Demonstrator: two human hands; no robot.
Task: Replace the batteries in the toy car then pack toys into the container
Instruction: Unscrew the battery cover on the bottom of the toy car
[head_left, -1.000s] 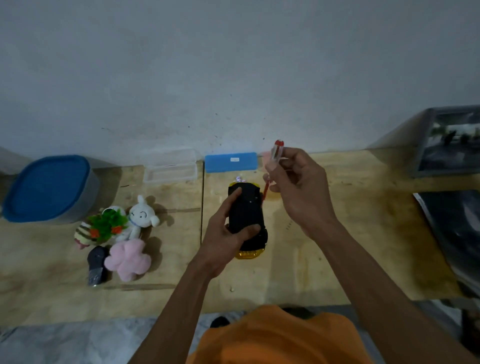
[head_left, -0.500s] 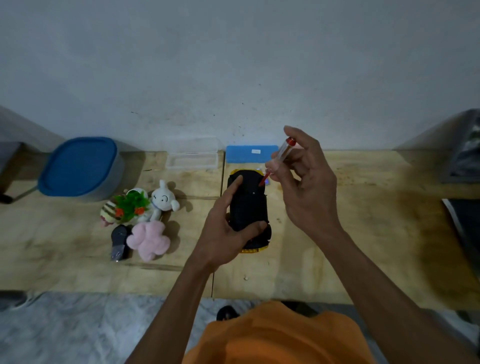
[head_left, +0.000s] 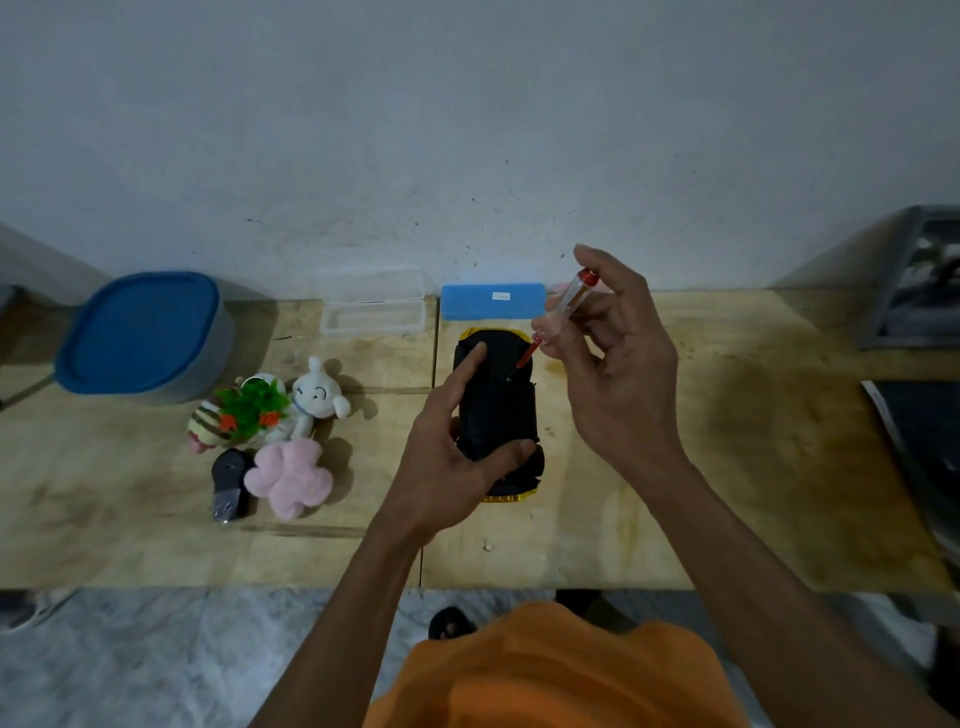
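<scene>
Head view at frame centre: left hand (head_left: 447, 462) is gripping the upturned car (head_left: 498, 410) on the worktop (head_left: 727, 467) while right hand (head_left: 618, 374) is pinching a screwdriver (head_left: 558, 317), apparently seating its tip for unscrewing the battery cover.

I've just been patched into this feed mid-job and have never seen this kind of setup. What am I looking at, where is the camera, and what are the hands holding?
No machine here: a person works bare-handed, and the one camera sits on their head, looking down. The left hand grips an upturned toy car on the wooden table. The right hand pinches a small screwdriver, tip at the car's underside. Left of the car lie soft toys, with a blue-lidded container, a clear box and a blue case farther back.
</scene>
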